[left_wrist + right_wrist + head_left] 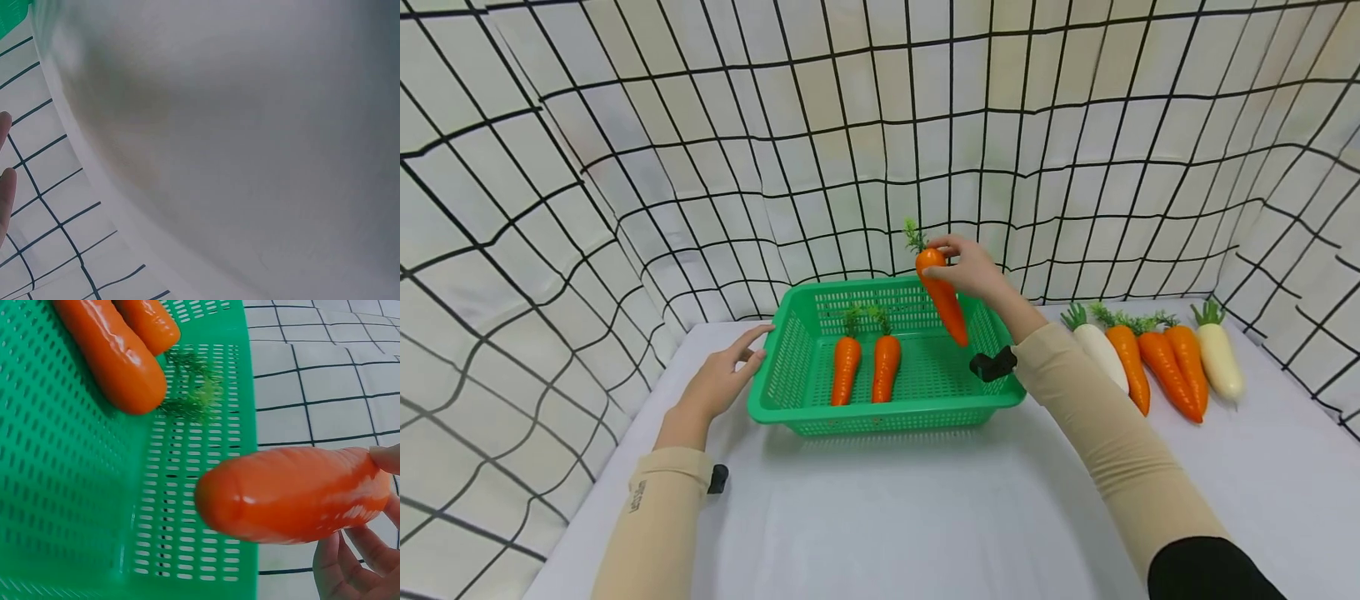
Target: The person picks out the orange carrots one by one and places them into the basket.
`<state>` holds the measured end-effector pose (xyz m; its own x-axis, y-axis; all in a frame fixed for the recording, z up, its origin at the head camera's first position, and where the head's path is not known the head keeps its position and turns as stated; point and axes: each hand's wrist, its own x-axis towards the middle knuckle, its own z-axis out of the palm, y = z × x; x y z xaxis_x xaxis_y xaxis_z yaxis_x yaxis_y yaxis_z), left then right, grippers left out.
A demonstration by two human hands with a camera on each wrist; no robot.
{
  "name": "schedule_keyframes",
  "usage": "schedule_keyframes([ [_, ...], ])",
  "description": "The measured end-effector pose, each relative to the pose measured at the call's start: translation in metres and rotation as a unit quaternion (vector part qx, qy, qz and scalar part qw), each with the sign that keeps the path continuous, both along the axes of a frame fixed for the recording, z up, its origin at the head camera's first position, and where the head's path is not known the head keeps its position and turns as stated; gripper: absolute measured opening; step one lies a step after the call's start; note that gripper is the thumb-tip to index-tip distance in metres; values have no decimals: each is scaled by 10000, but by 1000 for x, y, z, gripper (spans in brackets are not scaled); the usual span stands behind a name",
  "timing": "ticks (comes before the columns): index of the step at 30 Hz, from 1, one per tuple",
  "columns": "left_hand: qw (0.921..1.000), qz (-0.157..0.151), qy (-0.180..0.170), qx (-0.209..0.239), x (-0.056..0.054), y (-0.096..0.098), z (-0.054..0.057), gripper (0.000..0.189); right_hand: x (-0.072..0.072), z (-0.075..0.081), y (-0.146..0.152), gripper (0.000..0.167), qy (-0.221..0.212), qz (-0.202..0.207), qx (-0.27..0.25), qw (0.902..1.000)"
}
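My right hand [967,265] grips an orange carrot [945,302] near its leafy top, over the right part of a green plastic basket [887,418]. The carrot's tip slants down into the basket, and in the right wrist view the same carrot [294,494] hangs above the slotted wall. Two more carrots [846,367] [886,367] lie side by side on the basket floor, left of the middle. At the basket's left rim is my left hand [722,377], fingers extended and fingertips at the edge. Only two left fingertips [6,194] show in the left wrist view.
To the right on the white table [880,517] lie a white radish [1101,354], several carrots [1172,375] and a second pale radish [1220,358], partly behind my right forearm. A black-gridded white cloth wall [880,142] stands behind and along both sides.
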<state>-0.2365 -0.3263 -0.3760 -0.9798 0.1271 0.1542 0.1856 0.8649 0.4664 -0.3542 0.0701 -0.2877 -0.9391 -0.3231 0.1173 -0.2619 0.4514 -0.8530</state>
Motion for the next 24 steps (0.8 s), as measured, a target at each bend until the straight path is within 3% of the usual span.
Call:
schedule_keyframes([
  [12, 10000, -19, 27, 7, 0, 0, -1, 57, -7, -19, -17, 42, 57, 391, 506, 9979],
  [24, 10000, -34, 32, 8, 0, -1, -1, 56, -9, -32, -32, 41, -807, 940, 1291, 9838],
])
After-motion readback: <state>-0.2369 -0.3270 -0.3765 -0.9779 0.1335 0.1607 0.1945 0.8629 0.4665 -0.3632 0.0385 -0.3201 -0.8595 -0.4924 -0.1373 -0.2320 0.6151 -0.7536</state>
